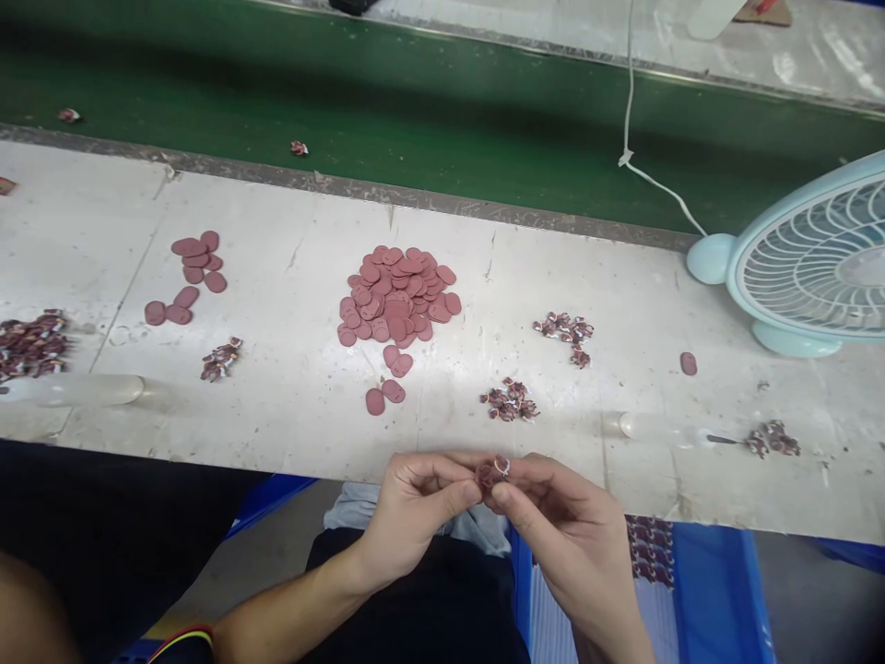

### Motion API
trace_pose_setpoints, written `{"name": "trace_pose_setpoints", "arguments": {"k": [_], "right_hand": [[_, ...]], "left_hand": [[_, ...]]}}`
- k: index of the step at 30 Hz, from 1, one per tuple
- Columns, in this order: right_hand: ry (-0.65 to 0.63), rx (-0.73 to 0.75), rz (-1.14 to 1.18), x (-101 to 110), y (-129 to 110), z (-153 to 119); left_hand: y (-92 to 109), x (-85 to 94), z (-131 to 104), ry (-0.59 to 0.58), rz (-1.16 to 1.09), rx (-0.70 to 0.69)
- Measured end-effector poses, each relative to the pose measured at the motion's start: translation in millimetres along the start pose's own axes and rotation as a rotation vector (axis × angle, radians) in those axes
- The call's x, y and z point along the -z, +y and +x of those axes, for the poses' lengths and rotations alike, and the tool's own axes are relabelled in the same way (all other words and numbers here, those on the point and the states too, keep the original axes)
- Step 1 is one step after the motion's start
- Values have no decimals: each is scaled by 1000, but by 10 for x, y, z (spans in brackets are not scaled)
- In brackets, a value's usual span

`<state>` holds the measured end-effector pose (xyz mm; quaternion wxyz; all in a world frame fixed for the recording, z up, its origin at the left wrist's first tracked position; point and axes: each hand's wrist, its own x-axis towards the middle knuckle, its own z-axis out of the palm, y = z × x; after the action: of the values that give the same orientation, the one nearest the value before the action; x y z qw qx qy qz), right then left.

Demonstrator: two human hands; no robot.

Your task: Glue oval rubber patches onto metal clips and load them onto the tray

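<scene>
A small dark-brown figurine (488,475) with a pale, orange-edged detail is pinched between my two hands at the table's front edge. My left hand (421,507) grips it from the left with thumb and fingers. From the other side, the thumb and fingers of my right hand (563,516) close on it too. Just beyond my hands lies a cluster of similar brown figurines (510,400), with another small group (564,328) farther back. A heap of reddish-brown oval discs (397,300) is spread out in the middle of the table.
At right stands a light-blue fan (816,258) with a white cord. Clear bottles (654,428) lie on the white table (290,369). Beyond it runs a green belt (415,138). A blue crate (719,590) with rows of figurines is below right. Another person's arm (31,609) shows at lower left.
</scene>
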<state>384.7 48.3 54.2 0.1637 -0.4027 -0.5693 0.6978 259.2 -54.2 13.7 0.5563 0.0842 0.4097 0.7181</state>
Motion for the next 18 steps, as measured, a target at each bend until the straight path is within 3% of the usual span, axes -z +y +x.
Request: {"name": "trace_pose_setpoints", "arguments": {"k": [6,13,18], "right_hand": [[38,60,-12,-14,42,-29],[34,247,-273,29,-40,-81],[48,183,-161,-4,-20,-81]], "left_hand": [[-13,-2,3,13,0,-25],[100,-46,-2,17,148,-43],[74,-61,-25,13,95,-52]]}}
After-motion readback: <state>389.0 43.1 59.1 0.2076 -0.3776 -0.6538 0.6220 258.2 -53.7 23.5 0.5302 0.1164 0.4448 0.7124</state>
